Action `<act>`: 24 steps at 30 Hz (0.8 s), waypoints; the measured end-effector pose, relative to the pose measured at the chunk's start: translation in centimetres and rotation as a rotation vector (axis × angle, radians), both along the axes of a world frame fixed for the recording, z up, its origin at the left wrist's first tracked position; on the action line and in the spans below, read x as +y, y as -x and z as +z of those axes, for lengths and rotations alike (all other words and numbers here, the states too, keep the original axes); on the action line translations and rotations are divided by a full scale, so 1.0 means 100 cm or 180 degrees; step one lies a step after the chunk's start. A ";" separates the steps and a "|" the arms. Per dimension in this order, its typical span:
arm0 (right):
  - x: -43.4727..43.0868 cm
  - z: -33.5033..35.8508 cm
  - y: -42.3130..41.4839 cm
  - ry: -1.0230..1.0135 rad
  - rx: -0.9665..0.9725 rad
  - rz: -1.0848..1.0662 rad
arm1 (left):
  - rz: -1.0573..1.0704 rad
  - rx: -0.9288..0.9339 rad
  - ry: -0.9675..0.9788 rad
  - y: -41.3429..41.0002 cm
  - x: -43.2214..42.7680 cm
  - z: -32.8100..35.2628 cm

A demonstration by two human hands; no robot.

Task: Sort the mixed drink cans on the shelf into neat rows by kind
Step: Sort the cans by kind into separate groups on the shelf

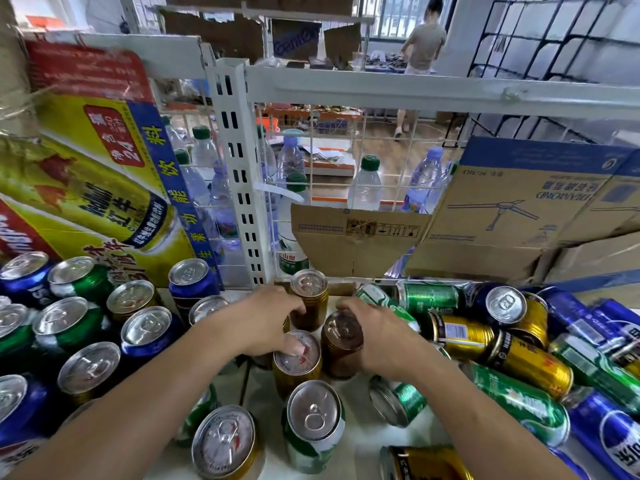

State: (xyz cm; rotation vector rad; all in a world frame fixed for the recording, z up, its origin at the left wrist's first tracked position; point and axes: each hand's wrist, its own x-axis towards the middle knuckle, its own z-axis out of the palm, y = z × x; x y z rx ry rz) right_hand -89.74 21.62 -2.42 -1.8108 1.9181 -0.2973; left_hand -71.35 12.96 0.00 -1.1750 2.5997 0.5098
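Observation:
Two upright gold cans stand mid-shelf, one at the back (309,296) and one nearer (297,361). My left hand (268,323) lies between them, thumb on the near can's lid and fingertips against the back can. Just right of them, my right hand (375,336) grips a brown-topped gold can (341,342) from its right side. Upright blue and green cans (67,327) crowd the left. On the right, a jumbled pile of lying green, gold and blue cans (519,344) spreads out.
The white shelf (360,441) shows bare patches in front, beside an upright green can (313,424) and a gold can (225,441). A wire grid back (332,140), white upright post (239,188), cardboard boxes (512,209) and a yellow carton (104,174) close the rear.

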 end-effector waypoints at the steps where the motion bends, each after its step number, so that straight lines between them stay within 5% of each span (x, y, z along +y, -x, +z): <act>1: 0.000 0.004 0.004 -0.0042 -0.0178 0.0077 | -0.0004 0.0005 0.0014 0.000 0.000 0.000; 4: -0.001 0.012 0.026 -0.0096 -0.0112 0.0036 | -0.0039 0.0001 0.0081 0.002 0.001 -0.001; 8: 0.000 0.003 0.047 -0.0217 0.1290 -0.0509 | -0.0101 -0.0017 0.0026 0.007 0.002 0.003; 13: 0.001 -0.012 0.044 -0.0446 0.1870 -0.0521 | -0.0205 0.0203 -0.0129 0.022 0.006 0.010; 24: -0.006 0.015 0.044 0.0513 0.0393 -0.1057 | -0.0180 0.0204 -0.0035 0.029 0.023 -0.007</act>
